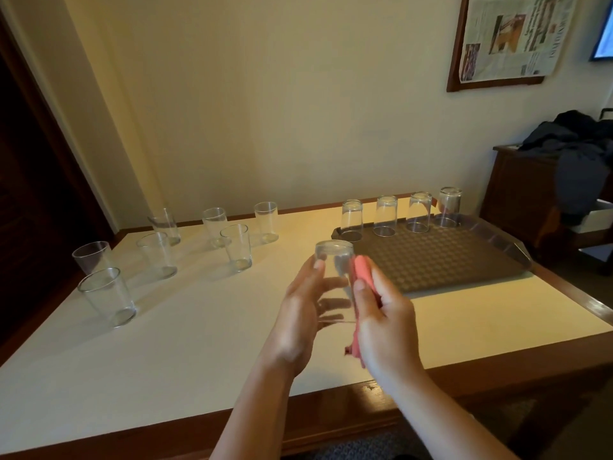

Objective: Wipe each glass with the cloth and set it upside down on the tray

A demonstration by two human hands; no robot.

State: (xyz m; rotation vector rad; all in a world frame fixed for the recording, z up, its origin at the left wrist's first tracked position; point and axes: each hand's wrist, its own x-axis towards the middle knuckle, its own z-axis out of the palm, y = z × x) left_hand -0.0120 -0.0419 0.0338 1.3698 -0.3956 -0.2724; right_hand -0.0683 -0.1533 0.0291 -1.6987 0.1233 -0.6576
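Observation:
My left hand (300,303) grips a clear glass (334,277) held upside down above the table, base up. Against the glass's right side my right hand (384,313) presses a pink cloth (360,270), fingers curled round it. A brown tray (441,257) lies at the right rear of the table with several glasses (385,215) standing upside down along its far edge. Several more glasses (236,248) stand upright on the left half of the table.
The white table top (199,333) has a wooden rim. A dark wooden cabinet (520,190) with dark clothes piled on it stands to the right. A framed newspaper (510,38) hangs on the wall.

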